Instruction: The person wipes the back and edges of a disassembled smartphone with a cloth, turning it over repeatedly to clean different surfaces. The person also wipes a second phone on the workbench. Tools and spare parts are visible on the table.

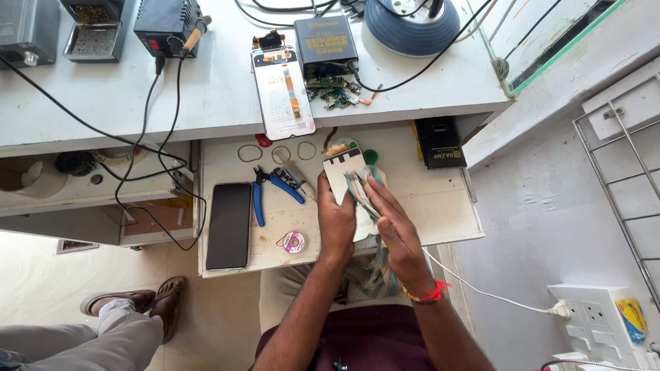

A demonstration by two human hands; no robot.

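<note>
1. My left hand (335,220) clamps the white phone panel (346,173) over the pull-out tray (440,206).
2. My right hand (393,223) presses a cloth (363,187) onto it.
3. Blue pliers (271,189) and a dark phone (229,225) lie in the tray, left.

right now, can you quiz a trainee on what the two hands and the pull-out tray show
1. True or false: the left hand steadies the pale rectangular phone panel.
2. What does the right hand press on the panel? A) striped cloth B) black brick-shaped box C) blue-handled cutters
3. Fill in: the black slab phone lies face-up at the ___ edge of the white pull-out tray.

Key
1. True.
2. A, the striped cloth, not the cutters.
3. Left; the black slab phone lies beside the cutters.
</note>
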